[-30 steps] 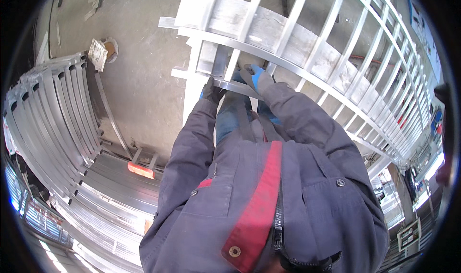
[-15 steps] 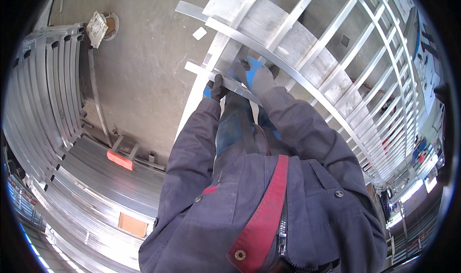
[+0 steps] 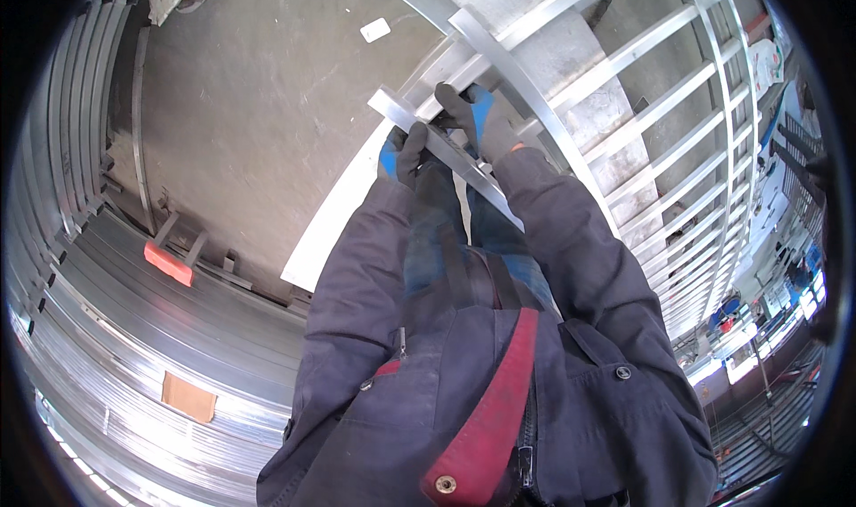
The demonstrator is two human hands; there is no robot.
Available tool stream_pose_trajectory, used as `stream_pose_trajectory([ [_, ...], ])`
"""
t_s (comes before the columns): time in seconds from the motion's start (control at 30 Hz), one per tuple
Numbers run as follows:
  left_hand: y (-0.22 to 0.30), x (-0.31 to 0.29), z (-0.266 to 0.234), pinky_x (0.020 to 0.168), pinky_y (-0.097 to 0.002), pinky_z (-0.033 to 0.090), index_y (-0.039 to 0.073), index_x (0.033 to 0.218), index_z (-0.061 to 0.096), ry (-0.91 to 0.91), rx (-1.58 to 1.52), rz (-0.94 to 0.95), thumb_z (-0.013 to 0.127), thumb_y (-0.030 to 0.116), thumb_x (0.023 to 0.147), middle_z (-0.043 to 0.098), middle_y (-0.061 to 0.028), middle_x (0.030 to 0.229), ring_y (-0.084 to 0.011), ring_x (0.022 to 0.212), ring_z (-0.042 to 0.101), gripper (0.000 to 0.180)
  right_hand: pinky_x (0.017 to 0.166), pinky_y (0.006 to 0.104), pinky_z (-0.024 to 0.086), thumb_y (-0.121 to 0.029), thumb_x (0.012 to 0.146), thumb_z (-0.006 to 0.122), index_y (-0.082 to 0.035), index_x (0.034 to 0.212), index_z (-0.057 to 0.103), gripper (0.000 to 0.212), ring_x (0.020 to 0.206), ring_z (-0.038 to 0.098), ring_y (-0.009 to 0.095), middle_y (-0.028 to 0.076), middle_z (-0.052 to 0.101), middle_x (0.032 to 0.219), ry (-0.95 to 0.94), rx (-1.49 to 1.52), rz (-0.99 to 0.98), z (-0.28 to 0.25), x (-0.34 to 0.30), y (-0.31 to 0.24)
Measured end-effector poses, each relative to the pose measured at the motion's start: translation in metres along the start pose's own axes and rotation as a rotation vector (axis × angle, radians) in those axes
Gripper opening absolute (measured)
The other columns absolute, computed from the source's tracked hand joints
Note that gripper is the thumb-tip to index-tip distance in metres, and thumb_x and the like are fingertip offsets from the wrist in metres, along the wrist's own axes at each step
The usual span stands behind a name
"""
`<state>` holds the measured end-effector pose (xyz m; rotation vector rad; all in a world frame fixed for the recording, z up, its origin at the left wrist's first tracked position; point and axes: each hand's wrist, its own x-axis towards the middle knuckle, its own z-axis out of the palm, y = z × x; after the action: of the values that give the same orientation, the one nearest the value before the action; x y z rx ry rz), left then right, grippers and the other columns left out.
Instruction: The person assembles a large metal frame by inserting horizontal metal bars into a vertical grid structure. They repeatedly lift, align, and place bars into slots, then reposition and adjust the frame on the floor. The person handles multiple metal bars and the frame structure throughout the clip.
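Observation:
A metal railing (image 3: 514, 65) with several parallel crossbars reaches from in front of me away to the right. My left hand (image 3: 403, 155), in a grey and blue glove, is closed round a flat metal rail (image 3: 465, 170), near its far left end. This rail slants down to the right in front of my legs. Just right of it, my right hand (image 3: 475, 116), gloved alike, is closed on a crossbar (image 3: 456, 81) close to where it meets the left-hand rail. Its thumb side lies against the bar; some fingers are hidden beneath.
Below the railing lies a broad pale board (image 3: 557, 52). A white strip (image 3: 343, 204) extends left of my hands. Long metal profiles (image 3: 169, 315) are stacked at the left, with a red-ended support (image 3: 169, 263) beside them. A small white piece (image 3: 376, 30) lies on the floor.
The view has shifted, and the railing sits at a different angle. The rail in my left hand slants more steeply. My right hand has moved up onto the crossbar, its fingers now showing.

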<state>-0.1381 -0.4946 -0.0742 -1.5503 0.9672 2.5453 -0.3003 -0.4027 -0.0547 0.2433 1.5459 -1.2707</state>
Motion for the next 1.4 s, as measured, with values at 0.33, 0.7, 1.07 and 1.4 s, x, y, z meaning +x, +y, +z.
stream_pose_trajectory([
  [0.33,0.026,-0.016,0.024,0.090,-0.0382,0.055,-0.004,0.127,0.056,0.051,-0.076,-0.055,0.068,0.017,0.099,0.067,-0.0120,0.111,-0.0227,0.098,0.067,0.036,0.077,0.0293,0.051,-0.048,0.093,0.074,0.005,0.121,0.061,0.061,0.092,0.060,0.013,0.008,0.066,0.103,0.043,0.002,-0.061,0.006,0.000,0.007],
  [0.7,0.034,-0.013,0.019,0.088,-0.0338,0.056,-0.001,0.131,0.060,-0.054,-0.087,-0.028,0.068,0.033,0.099,0.070,-0.0104,0.115,-0.0195,0.100,0.068,0.048,0.090,0.0317,0.055,-0.038,0.094,0.076,0.005,0.127,0.058,0.057,0.104,0.066,0.018,0.012,0.069,0.114,-0.032,-0.030,-0.015,0.002,-0.004,-0.010],
  [1.07,0.030,-0.011,0.023,0.084,-0.0325,0.055,-0.001,0.129,0.062,0.027,-0.011,0.042,0.068,0.030,0.099,0.071,-0.0093,0.112,-0.0173,0.097,0.068,0.043,0.089,0.0329,0.056,-0.032,0.096,0.075,0.006,0.127,0.057,0.052,0.105,0.066,0.020,0.015,0.067,0.117,-0.109,-0.047,-0.001,-0.005,0.002,-0.009],
  [1.4,0.031,-0.007,0.012,0.073,-0.0281,0.050,0.001,0.121,0.065,-0.011,0.007,-0.005,0.071,0.030,0.097,0.070,-0.0055,0.103,-0.0131,0.087,0.063,0.038,0.090,0.0332,0.055,-0.035,0.095,0.074,0.006,0.125,0.060,0.053,0.106,0.067,0.019,0.016,0.069,0.117,-0.087,-0.122,-0.007,-0.006,0.002,-0.010],
])
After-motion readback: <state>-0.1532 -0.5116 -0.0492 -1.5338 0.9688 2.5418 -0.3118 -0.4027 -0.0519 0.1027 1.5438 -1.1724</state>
